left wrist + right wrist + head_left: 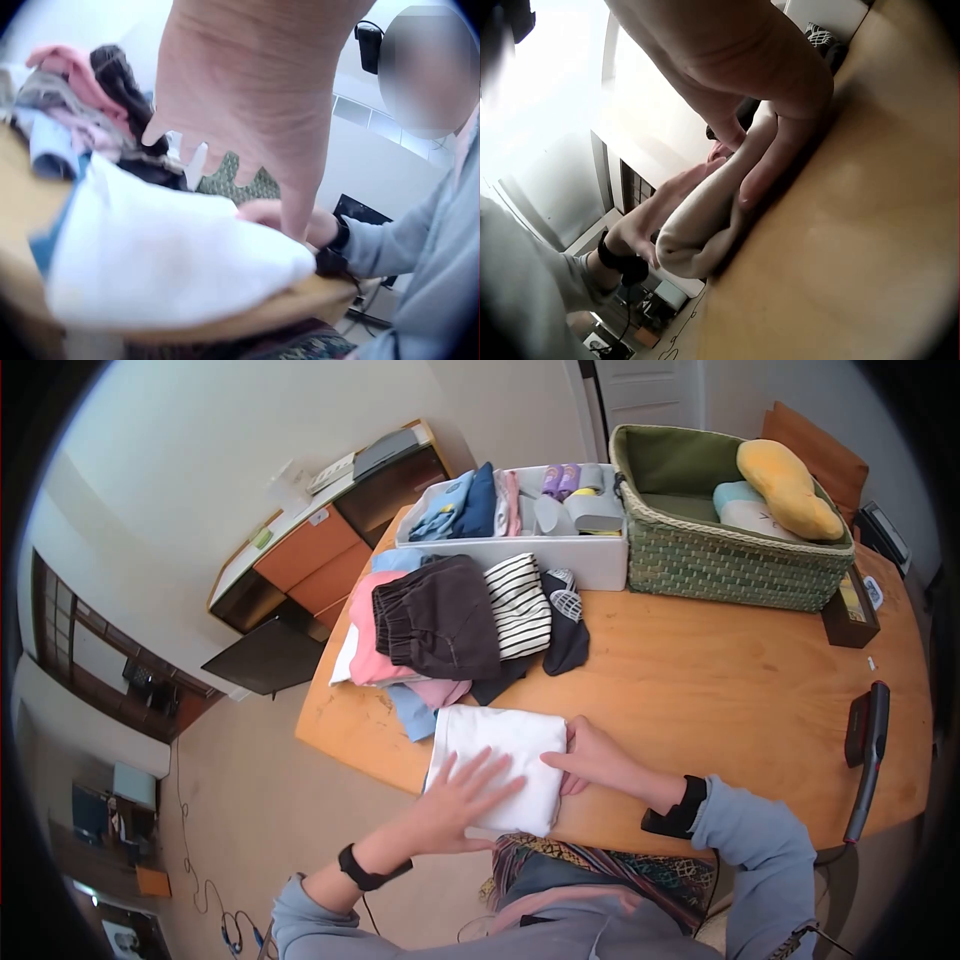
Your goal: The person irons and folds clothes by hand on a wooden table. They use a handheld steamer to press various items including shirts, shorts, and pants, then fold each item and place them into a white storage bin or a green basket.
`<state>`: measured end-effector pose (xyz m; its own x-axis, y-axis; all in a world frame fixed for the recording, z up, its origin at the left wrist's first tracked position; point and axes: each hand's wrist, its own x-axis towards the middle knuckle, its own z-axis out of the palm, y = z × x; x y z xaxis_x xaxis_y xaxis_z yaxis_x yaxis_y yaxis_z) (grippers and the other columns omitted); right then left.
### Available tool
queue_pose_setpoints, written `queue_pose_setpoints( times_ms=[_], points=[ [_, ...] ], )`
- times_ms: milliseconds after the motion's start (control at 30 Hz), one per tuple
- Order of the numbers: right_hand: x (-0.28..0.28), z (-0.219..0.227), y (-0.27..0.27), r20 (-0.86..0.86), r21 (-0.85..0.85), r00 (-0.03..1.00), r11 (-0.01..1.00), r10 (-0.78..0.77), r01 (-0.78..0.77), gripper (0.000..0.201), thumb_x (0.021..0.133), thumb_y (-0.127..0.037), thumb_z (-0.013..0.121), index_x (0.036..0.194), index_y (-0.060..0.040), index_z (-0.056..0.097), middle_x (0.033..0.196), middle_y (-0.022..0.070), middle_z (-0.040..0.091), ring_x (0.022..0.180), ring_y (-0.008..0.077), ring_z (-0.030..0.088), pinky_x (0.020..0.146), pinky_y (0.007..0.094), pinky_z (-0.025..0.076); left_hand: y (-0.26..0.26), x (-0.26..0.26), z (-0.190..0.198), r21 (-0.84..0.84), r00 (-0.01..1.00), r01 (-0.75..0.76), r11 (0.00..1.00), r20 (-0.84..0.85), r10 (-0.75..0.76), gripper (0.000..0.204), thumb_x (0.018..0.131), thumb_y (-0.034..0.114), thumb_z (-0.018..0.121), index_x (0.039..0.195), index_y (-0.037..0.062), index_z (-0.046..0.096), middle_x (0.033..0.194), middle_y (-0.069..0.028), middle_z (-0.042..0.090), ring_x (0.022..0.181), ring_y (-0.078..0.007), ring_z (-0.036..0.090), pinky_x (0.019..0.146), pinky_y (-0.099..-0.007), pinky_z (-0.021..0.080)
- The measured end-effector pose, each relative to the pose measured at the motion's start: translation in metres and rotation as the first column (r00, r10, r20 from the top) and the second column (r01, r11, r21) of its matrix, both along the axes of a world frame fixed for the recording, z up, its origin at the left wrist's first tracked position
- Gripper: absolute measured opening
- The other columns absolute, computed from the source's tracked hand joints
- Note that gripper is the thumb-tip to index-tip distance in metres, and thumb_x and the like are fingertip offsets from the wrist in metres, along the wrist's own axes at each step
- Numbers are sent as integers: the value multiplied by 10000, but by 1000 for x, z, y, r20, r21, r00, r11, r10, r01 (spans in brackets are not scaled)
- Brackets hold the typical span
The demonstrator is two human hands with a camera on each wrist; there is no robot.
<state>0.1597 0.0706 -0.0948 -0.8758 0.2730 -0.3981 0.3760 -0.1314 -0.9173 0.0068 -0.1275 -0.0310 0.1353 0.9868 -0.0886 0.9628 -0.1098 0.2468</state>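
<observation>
A folded white garment (505,730) lies near the table's front edge, with a bit of blue cloth showing under its left side in the left wrist view. My left hand (462,800) is over its lower left part, fingers straight and spread. At the right edge, my right hand (597,755) pinches the folded layers, thumb on top and fingers at the side. The right wrist view shows the rolled edge of the white garment (705,210) between thumb and fingers. Just behind it sits a clothes pile with dark elastic-waist trousers (440,615) on top.
Black-and-white striped cloth (520,605) and a dark sock (568,640) lie beside the pile. Behind stand a white bin (590,565) of folded clothes and a green woven basket (730,565) holding a yellow plush (790,490). A black handheld device (868,750) lies at right.
</observation>
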Motion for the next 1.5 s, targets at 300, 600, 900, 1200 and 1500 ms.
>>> queue_pose_setpoints(
  times_ms=[300,600,900,1200,1500],
  points=[
    [-14,5,-5,-43,-195,976,956,215,-219,503,875,-200,591,1238,53,352,814,202,641,640,250,679,526,312,575,-26,26,-48,90,983,-172,981,-46,176,929,624,149,747,1439,196,303,1451,-151,308,1346,-355,294,1039,-544,296],
    [1,-12,-19,-108,-79,994,996,23,-31,435,890,-196,575,1236,-8,391,1014,144,590,867,197,635,638,276,553,-12,17,-53,197,994,-68,978,92,51,947,614,147,751,1443,180,294,1403,-216,361,1281,-377,386,1036,-433,346],
    [8,23,-46,-81,-561,961,809,-265,175,194,893,-178,584,1008,-96,452,996,34,491,943,139,521,801,351,483,10,48,7,59,859,-270,961,466,212,1032,690,359,765,1438,-17,163,1372,-272,362,1160,-390,493,855,-408,486],
    [5,27,-39,-151,-584,942,796,-300,159,44,945,-138,464,935,-105,438,982,47,508,949,170,547,867,402,476,47,83,-11,123,722,-634,764,-259,641,779,726,192,647,1380,-28,285,1062,-161,593,611,-261,637,465,-312,487],
    [14,21,-1,-88,-557,994,830,-62,2,188,971,-239,398,1017,-78,484,1118,150,556,1070,272,576,874,413,494,-16,-22,48,-123,706,-539,834,474,526,689,748,97,568,1391,61,321,1057,-186,608,1003,-310,594,886,-379,451]
  ],
)
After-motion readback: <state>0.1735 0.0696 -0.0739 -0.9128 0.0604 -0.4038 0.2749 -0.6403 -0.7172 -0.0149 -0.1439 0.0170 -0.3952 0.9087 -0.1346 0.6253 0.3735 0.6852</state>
